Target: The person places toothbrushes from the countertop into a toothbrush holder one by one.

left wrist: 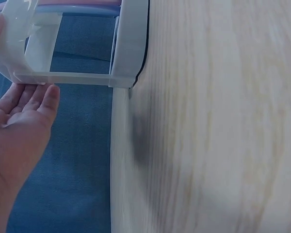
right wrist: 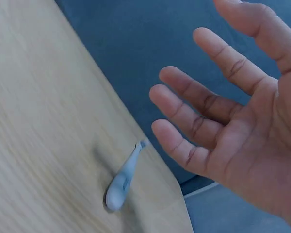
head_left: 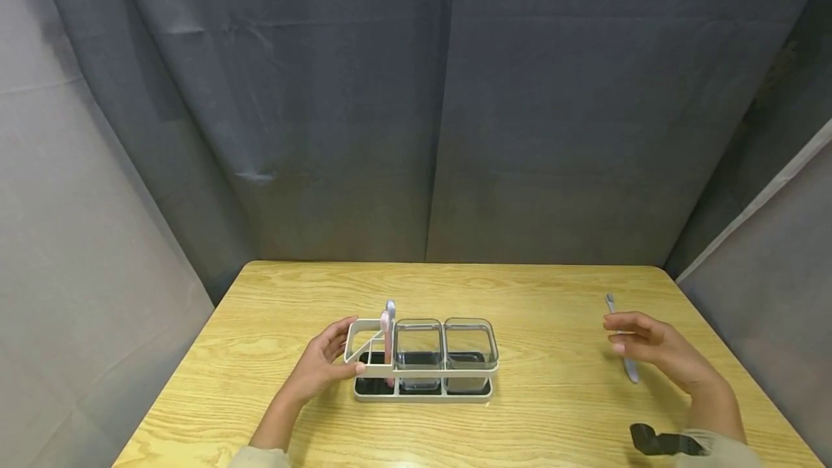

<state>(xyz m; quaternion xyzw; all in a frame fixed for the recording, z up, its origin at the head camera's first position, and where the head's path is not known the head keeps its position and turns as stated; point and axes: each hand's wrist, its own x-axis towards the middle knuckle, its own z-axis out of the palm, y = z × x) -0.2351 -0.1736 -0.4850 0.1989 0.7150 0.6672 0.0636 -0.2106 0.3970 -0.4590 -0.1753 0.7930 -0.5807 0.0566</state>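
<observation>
While the left hand [head_left: 320, 365] gripped one end of a rack [head_left: 425, 398] holding two toothbrushes [head_left: 388, 345], I noted the right hand [head_left: 659, 352], empty, fingers loosely spread, near a grey toothbrush [head_left: 631, 371] on the table [head_left: 552, 309], pick-up apparently pending, requiring a pinch.

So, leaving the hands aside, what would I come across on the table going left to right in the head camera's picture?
Upright pink toothbrush → left clear cup → right clear cup → loose pale toothbrush.
</observation>
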